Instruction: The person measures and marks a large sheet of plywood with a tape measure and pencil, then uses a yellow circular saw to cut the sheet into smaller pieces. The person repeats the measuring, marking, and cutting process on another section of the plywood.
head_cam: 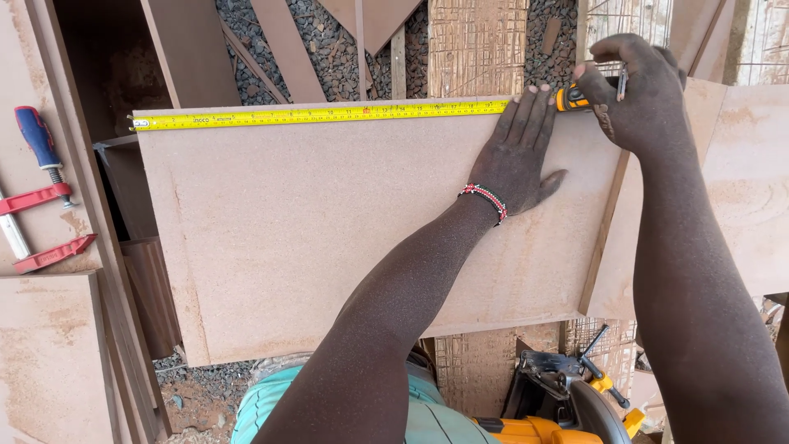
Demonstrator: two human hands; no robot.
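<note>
Two hands work at the far edge of a brown fibreboard panel [329, 238]. Left hand [519, 152] lies flat, fingers together, pressing the yellow tape measure blade [320, 115] along that edge. Right hand [641, 90] grips the orange tape case [569, 99]. Red bar clamp [37, 193] left; circular saw [559, 399] below.

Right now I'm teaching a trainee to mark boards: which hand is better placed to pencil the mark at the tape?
Probably the right hand. It seems to hold a small marking tool beside the tape measure case, at the board edge. The left hand lies flat, pinning tape and board.
</note>
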